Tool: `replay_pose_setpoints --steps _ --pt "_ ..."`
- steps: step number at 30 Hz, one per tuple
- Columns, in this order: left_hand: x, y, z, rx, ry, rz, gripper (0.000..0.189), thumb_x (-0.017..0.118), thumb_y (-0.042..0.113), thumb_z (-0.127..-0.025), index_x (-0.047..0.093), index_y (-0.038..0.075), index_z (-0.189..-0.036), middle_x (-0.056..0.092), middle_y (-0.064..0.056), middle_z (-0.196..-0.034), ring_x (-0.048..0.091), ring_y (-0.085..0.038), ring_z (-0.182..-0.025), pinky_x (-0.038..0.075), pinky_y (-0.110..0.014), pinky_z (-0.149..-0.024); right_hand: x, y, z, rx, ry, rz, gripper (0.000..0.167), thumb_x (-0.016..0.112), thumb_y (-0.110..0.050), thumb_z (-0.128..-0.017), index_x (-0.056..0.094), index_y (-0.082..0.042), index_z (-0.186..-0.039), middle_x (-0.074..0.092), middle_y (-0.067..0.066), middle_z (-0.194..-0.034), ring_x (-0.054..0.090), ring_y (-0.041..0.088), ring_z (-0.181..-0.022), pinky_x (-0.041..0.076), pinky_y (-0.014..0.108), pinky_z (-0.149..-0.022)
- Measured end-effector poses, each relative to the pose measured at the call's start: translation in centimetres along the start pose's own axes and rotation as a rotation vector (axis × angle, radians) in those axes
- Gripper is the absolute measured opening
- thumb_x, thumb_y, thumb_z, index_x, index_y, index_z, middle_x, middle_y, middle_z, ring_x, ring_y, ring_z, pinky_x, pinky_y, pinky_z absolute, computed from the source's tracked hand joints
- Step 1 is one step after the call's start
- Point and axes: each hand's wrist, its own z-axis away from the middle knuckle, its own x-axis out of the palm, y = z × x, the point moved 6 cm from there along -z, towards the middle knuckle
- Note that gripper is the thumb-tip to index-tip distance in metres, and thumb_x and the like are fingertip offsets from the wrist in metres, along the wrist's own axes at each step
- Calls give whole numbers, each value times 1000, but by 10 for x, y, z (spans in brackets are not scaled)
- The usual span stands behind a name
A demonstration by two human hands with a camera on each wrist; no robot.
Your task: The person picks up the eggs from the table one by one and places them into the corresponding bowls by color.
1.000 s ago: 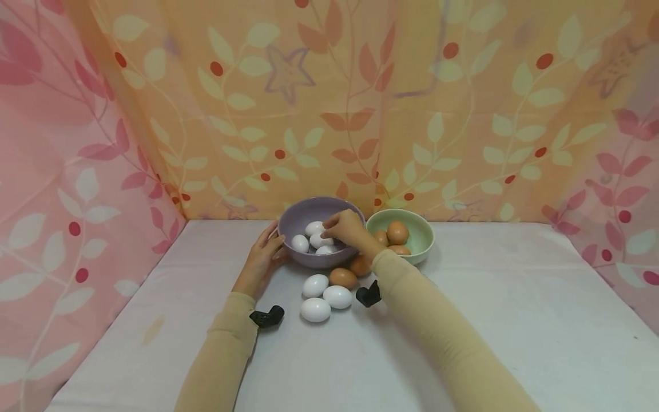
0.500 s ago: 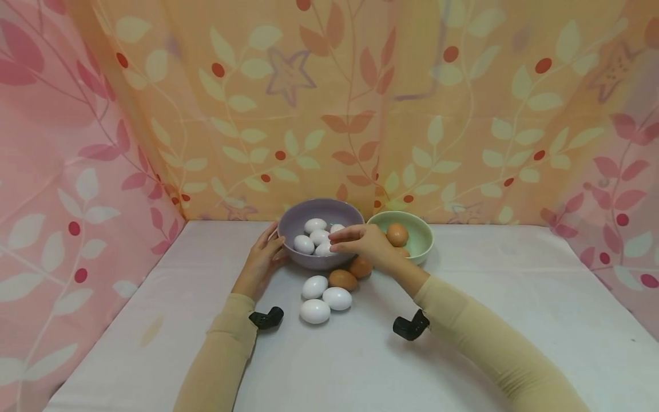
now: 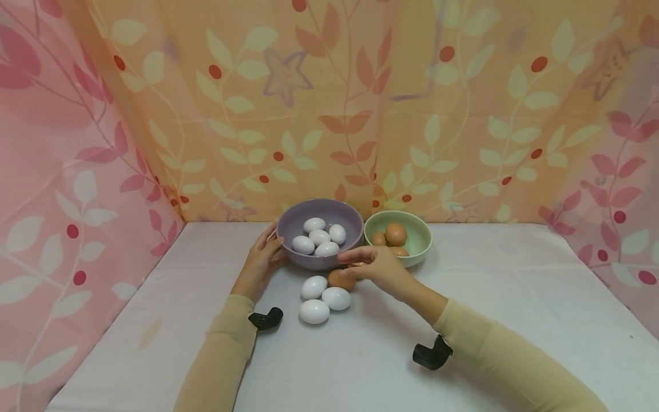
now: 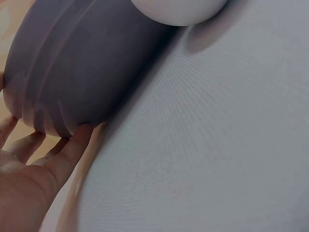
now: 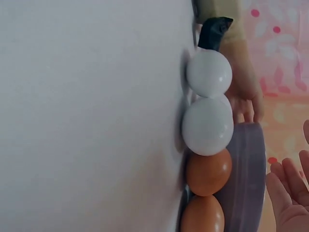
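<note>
My left hand (image 3: 257, 260) holds the left side of a purple bowl (image 3: 311, 262), the thumb at its rim and the fingers against its outer wall (image 4: 82, 72). Inside lie several white eggs (image 3: 320, 237). My right hand (image 3: 386, 272), holding nothing, hovers in front of the bowl with fingers extended, over a brown egg (image 3: 340, 280). A second brown egg (image 5: 205, 215) is mostly hidden by this hand in the head view. On the cloth just nearer to me rest three loose white eggs (image 3: 314, 312).
A light green bowl (image 3: 423, 243) with three brown eggs (image 3: 396, 234) visible stands right of the purple one. White cloth (image 3: 206, 343) covers the table. A patterned curtain (image 3: 231, 114) hangs behind. Each wrist carries a black camera mount (image 3: 432, 353).
My right hand has left the purple bowl, moving back and rightward to the loose brown eggs. More white eggs now show inside that bowl. My left hand stays in place.
</note>
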Motion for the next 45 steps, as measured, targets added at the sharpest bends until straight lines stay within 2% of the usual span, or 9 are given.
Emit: replay_pose_setpoints --steps 5,12,18,23,32,41,45 --pt "0 0 1 1 -2 8 61 53 17 -103 27 24 -158 24 -3 -166 37 -27 -145 34 -50 -116 3 9 7 20 -7 13 46 82 -17 -80 69 0 -122 69 19 -125 64 26 -120 55 26 -93" --pt "0 1 2 7 6 -10 60 52 18 -104 27 25 -158 23 -3 -166 35 -25 -147 34 -51 -117 6 17 11 -1 5 39 43 83 -14 -78 71 0 -117 71 15 -118 67 21 -111 56 22 -86" --pt "1 2 1 1 6 3 61 53 18 -104 27 24 -158 24 -3 -166 36 -25 -146 34 -50 -117 9 21 14 -7 27 92 41 85 -15 -77 73 -3 -114 71 11 -116 67 24 -112 53 17 -87" --pt "2 3 0 0 3 8 62 54 19 -103 27 24 -158 23 -3 -166 36 -25 -146 34 -49 -117 12 24 15 1 16 88 41 84 -14 -77 73 -2 -115 72 13 -117 66 23 -114 54 18 -88" --pt "2 4 2 3 -2 17 62 54 18 -103 26 23 -158 22 -4 -167 35 -25 -146 34 -50 -116 13 31 14 17 34 131 40 86 -16 -76 74 -3 -113 75 10 -113 69 18 -107 53 19 -85" --pt "2 4 4 9 -3 15 62 53 18 -104 24 23 -159 21 -4 -167 36 -25 -146 35 -50 -116 17 36 14 6 43 196 39 87 -18 -75 76 -5 -110 77 10 -107 68 21 -105 52 23 -87" --pt "2 3 4 8 -2 9 63 53 18 -104 24 23 -159 21 -4 -167 35 -25 -146 35 -51 -115 20 38 15 14 46 202 39 87 -17 -74 76 -4 -109 77 10 -104 70 22 -104 51 20 -85"
